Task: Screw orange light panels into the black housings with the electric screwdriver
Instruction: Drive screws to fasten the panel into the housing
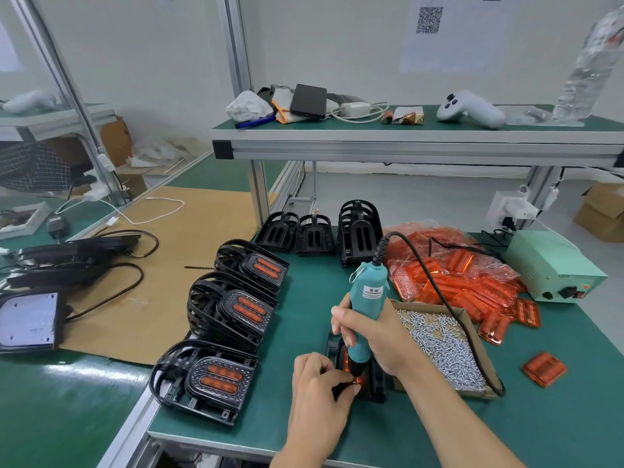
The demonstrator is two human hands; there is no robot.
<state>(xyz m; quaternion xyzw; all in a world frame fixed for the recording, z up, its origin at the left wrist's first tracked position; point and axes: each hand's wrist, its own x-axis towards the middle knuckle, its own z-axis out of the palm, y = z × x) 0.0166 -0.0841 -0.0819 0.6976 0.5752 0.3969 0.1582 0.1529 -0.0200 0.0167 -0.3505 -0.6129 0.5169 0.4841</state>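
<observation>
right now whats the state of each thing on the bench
electric screwdriver: upright, gripped by right hand, tip on the panel
housing being worked: steadied by left hand
screw tray: full
orange panel bag: open, spilling panels
finished housings: panels fitted

A teal electric screwdriver (366,312) stood nearly upright, tip down on an orange light panel (354,373) seated in a black housing (378,383) near the desk's front edge. Three finished housings (216,376) lay along the left edge; empty housings (314,233) stood at the back edge, with loose bagged orange panels (452,282) toward the right.
</observation>
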